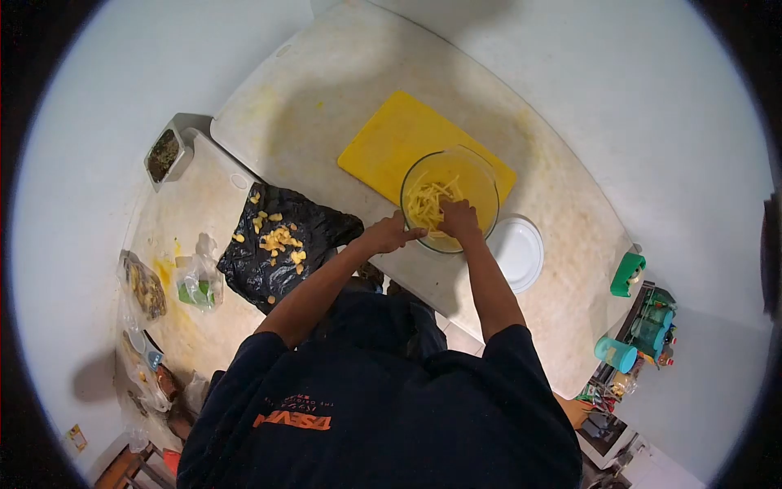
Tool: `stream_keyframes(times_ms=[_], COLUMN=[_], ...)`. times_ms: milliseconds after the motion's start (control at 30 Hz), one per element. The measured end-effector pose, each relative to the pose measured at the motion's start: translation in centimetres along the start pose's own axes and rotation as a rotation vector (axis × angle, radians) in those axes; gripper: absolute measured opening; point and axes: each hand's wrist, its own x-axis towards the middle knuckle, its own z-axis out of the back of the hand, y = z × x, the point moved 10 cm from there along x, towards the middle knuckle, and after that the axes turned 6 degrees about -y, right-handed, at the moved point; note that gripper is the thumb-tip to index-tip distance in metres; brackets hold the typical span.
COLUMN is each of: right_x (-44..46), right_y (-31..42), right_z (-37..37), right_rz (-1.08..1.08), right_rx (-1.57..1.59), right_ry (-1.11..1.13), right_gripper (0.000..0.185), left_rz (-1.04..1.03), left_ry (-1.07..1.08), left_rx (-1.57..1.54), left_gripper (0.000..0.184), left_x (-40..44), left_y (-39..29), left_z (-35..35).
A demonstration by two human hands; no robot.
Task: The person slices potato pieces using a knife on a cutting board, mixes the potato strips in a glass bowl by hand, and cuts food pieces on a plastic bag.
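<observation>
A clear glass bowl (491, 183) holds pale yellow potato strips (427, 202) and rests partly over a yellow cutting board (389, 134). My left hand (389, 235) grips the bowl's near left rim, its thumb reaching toward the glass. Inside the bowl, my right hand (461, 220) has its fingers curled in among the strips; the fingertips are partly hidden. A white plate (518, 254) lies just right of the bowl. To the left of my left hand, a black plastic bag (314, 216) is spread out with yellowish peelings (281, 240) on it.
A metal container (165, 155) with dark contents stands at the far left. Plastic bags (199, 285) lie along the left side of the table. At the right edge are a green object (627, 275) and a turquoise container (616, 354). Walls enclose the table's far side.
</observation>
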Motion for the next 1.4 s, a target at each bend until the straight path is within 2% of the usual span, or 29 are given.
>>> stream_keyframes(times_ms=[67, 167, 267, 367, 467, 667, 767, 867, 1000, 1100, 1167, 1200, 1300, 1400], right_x=[-0.3, 0.9, 1.0, 0.1, -0.2, -0.3, -0.1, 0.0, 0.0, 1.3, 0.7, 0.6, 1.5, -0.4], right_y=[-0.9, -2.3, -0.2, 4.0, 6.7, 5.9, 2.5, -1.3, -2.5, -3.4, -2.1, -1.7, -0.4, -1.6], right_z=[0.5, 2.0, 4.5, 4.7, 1.6, 0.6, 1.7, 4.2, 6.0, 3.1, 2.4, 2.3, 0.4, 6.4], right_rz=[-0.020, -0.102, 0.026, 0.251, 0.404, 0.270, 0.189, 0.037, -0.090, -0.172, -0.193, -0.203, 0.007, 0.125], right_rx=[0.052, 0.064, -0.033, 0.112, 0.012, -0.222, -0.246, -0.152, 0.197, 0.237, 0.122, 0.064, 0.493, 0.518], right_ry=[0.085, -0.049, -0.275, -0.187, -0.188, -0.045, -0.268, -0.286, -0.302, -0.369, -0.347, -0.335, 0.083, -0.323], right_gripper=[0.046, 0.052, 0.051, 0.051, 0.054, 0.029, 0.030, 0.026, 0.037, 0.042, 0.042, 0.042, 0.036, 0.026], left_rz=[0.003, 0.010, 0.017, 0.010, -0.042, -0.047, -0.042, -0.069, 0.042, 0.015, -0.037, -0.012, 0.036, 0.040], left_ry=[0.006, 0.017, 0.031, 0.033, -0.054, -0.056, -0.053, -0.062, 0.054, 0.010, -0.062, -0.033, 0.024, 0.046], left_rx=[-0.012, -0.014, -0.001, 0.002, 0.008, -0.015, -0.035, -0.053, 0.030, 0.014, -0.024, -0.012, 0.003, 0.000], left_gripper=[0.089, 0.091, 0.095, 0.099, 0.105, 0.107, 0.105, 0.101, 0.096, 0.097, 0.101, 0.100, 0.100, 0.099], left_x=[0.3, 0.5, 0.3, 0.6, 0.6, 0.9, 0.5, 1.3, 0.3, 0.3, 1.0, 0.9, 0.5, -0.1], left_y=[0.3, 0.5, 0.1, 0.7, 0.6, 0.9, 0.6, 1.1, 0.3, 0.3, 0.9, 1.0, 1.0, 0.2], left_z=[-0.3, -0.4, -0.4, -0.6, -0.1, -0.4, -0.2, -0.6, -0.5, -0.2, -0.5, -0.6, -0.6, -0.4])
